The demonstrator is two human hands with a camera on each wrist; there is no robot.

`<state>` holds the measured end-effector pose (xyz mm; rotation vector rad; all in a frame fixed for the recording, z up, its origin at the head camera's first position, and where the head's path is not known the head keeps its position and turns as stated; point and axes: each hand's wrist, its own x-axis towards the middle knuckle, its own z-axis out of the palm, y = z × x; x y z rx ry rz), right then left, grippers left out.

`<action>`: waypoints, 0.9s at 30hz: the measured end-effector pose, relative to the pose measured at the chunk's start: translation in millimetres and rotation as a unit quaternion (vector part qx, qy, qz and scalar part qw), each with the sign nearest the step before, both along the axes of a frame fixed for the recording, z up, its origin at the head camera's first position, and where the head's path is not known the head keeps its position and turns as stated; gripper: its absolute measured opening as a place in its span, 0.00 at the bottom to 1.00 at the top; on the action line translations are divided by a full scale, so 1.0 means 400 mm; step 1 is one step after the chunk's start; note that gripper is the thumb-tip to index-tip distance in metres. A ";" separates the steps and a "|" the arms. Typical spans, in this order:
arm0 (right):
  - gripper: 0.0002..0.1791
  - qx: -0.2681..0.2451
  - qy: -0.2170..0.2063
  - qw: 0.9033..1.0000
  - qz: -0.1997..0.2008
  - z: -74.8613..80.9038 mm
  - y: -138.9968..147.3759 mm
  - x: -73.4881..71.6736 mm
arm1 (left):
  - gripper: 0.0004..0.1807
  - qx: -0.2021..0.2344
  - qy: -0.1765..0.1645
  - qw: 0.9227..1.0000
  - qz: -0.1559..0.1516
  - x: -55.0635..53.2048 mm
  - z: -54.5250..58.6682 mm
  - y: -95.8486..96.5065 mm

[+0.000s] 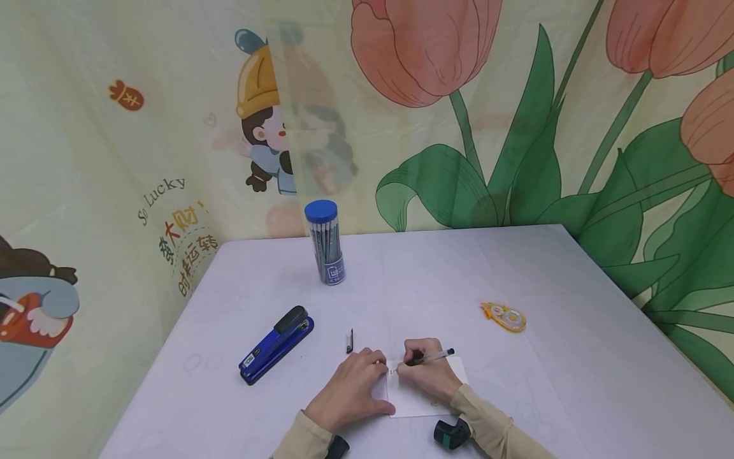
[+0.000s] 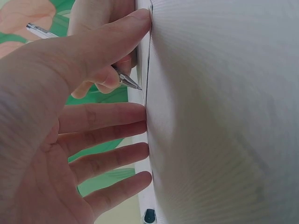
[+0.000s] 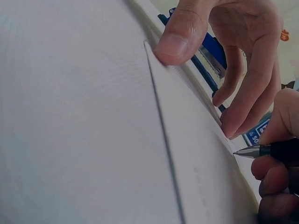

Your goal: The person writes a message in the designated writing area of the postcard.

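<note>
My right hand [image 1: 432,376] pinches a pen [image 1: 438,356] with a dark grip and a clear barrel, tilted up to the right. Its metal point [image 3: 247,151] meets a white sheet of paper [image 1: 410,405] near the upper left, where a few small marks show. On the paper's left edge rests my left hand [image 1: 355,390], fingers spread, the thumb on the lower left corner. In the left wrist view the left fingers [image 2: 112,156] are straight, with their tips down at the surface. A small pen cap [image 1: 350,342] lies just beyond the left fingertips.
To the left lies a blue and black stapler [image 1: 276,347]. A blue-lidded tub of pencils [image 1: 325,245] stands at the back. A yellow correction tape [image 1: 504,317] lies on the right of the white table [image 1: 447,268]. Printed curtains [image 1: 321,115] hang behind and to the left.
</note>
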<state>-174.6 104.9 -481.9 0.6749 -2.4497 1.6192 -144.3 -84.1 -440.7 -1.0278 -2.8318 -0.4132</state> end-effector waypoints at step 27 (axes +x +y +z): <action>0.11 0.001 -0.021 1.000 0.001 0.002 -0.003 -0.001 | 0.30 -0.009 -0.009 1.000 0.009 0.000 -0.003 0.003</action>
